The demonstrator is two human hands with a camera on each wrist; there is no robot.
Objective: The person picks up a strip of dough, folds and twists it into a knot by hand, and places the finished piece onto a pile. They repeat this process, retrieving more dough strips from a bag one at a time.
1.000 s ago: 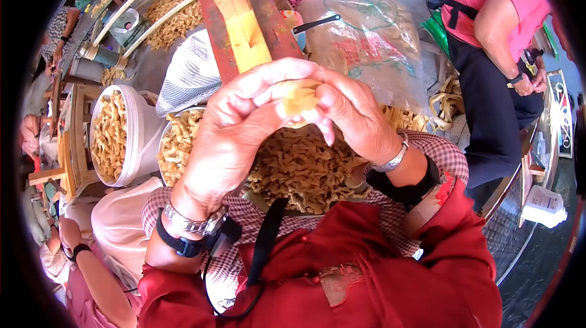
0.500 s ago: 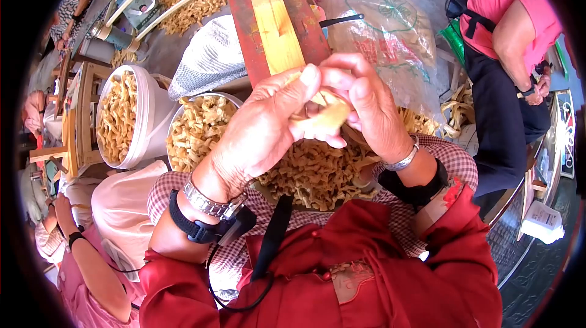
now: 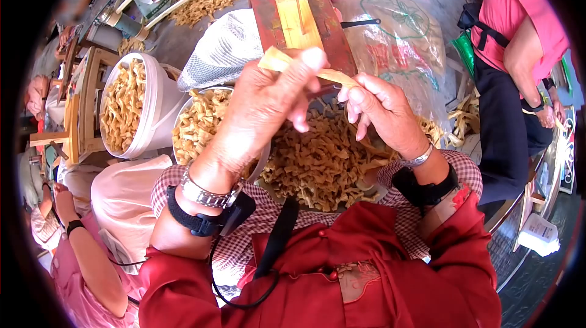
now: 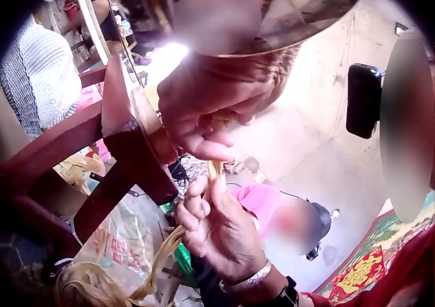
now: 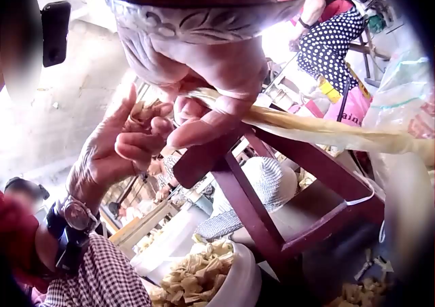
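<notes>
A pale yellow strip (image 3: 332, 76) stretches between both hands above a container of small knotted pieces (image 3: 317, 160). My left hand (image 3: 262, 105) pinches its left part, with a short end sticking out past the fingers. My right hand (image 3: 387, 111) holds the strip's other part between thumb and fingers. In the left wrist view the left hand (image 4: 221, 100) is above and the right hand (image 4: 224, 236) below, the strip between them. The right wrist view shows a long length of strip (image 5: 326, 134) trailing from the right hand (image 5: 197, 76).
A red bench (image 3: 332, 29) with a yellow board (image 3: 293, 7) stands ahead. White buckets (image 3: 149, 105) of knotted pieces are at the left, near a mesh sack (image 3: 223, 47). A clear plastic bag (image 3: 397, 35) lies beyond. People sit on both sides, one in pink (image 3: 506, 23).
The hands were close together around a loop of strip; they have moved apart, and the strip now spans between them. The head view has shifted, so the bench appears further right.
</notes>
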